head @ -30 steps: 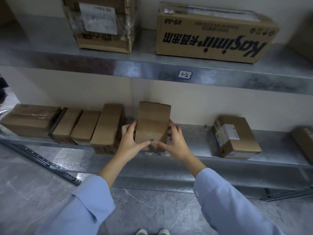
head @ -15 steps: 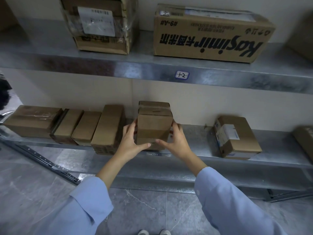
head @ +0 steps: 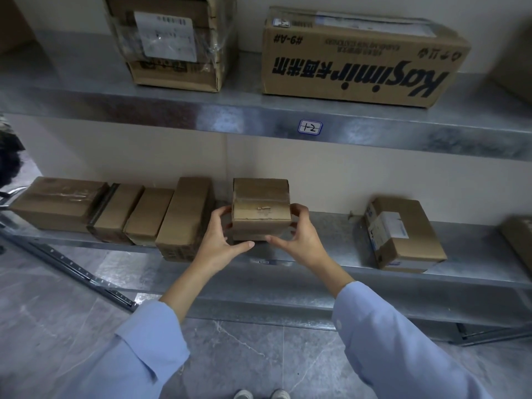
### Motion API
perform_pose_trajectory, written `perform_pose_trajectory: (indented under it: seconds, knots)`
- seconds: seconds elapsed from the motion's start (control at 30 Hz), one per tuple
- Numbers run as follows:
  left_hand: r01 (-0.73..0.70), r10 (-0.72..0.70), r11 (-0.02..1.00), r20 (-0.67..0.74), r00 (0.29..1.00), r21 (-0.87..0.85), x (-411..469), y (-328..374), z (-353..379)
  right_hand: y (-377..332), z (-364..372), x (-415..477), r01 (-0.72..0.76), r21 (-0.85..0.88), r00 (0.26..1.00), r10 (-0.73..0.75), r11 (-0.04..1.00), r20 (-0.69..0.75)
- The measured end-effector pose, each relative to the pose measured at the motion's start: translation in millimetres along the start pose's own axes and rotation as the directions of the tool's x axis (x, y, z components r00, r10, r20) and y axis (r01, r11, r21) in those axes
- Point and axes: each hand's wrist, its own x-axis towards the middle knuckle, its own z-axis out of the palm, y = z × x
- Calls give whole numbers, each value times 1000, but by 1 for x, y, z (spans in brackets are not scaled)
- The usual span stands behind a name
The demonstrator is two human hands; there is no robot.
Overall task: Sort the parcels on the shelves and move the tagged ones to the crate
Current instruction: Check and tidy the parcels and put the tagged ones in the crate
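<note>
Two grips, left hand (head: pixel 222 245) and right hand (head: pixel 302 242), around small taped carton (head: pixel 260 216) at lower shelf (head: pixel 331 237) edge; gap at three o'clock.

The held box (head: pixel 260 210) partly hides the fingers of the left hand (head: pixel 223 243) and right hand (head: pixel 299 240), which curl behind its sides. Its underside is hidden, so contact with the lower shelf (head: pixel 339 234) cannot be determined. Label print on the wrapped box (head: pixel 172 73) and the labelled box (head: pixel 403 240) is too small to read. The right edge cuts off the edge box (head: pixel 518 243) and a blurred upper box (head: pixel 515 59). The left edge cuts off a dark object (head: pixel 8 159). The bottom edge cuts off the shoes (head: pixel 260 394).
</note>
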Motion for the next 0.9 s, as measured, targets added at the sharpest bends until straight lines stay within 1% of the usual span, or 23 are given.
perform_pose_trajectory:
  seconds: [0.07,0.13,0.2,0.33,0.57,0.67,0.8,0.9]
  knots:
    - [12,-12,999,-2,1000,35,0,2,1,0,-1,-1,38,-35,999,-37,999,19]
    - [-8,10,996,-14,1000,88,-1,6,3,0,-1,-3,35,-59,999,-32,998,41]
    - [-35,37,995,-25,999,92,-3,9,4,-1,-1,-5,33,-60,999,-30,998,40]
    - [-34,39,994,-40,998,105,-5,8,2,-5,-2,-4,40,-34,998,-39,999,47]
    - [-22,28,995,-59,998,100,-7,7,-1,-7,-2,-6,7,41,999,-9,999,47]
    - [4,-1,998,-52,999,63,-7,5,0,-8,-2,-7,-31,72,998,27,997,55]
    - [59,-58,998,-32,998,17,-7,2,2,-7,-1,-7,-55,55,997,52,997,62]
    - [61,-58,997,-61,996,41,-8,2,5,-6,0,-7,-58,41,998,57,997,38]
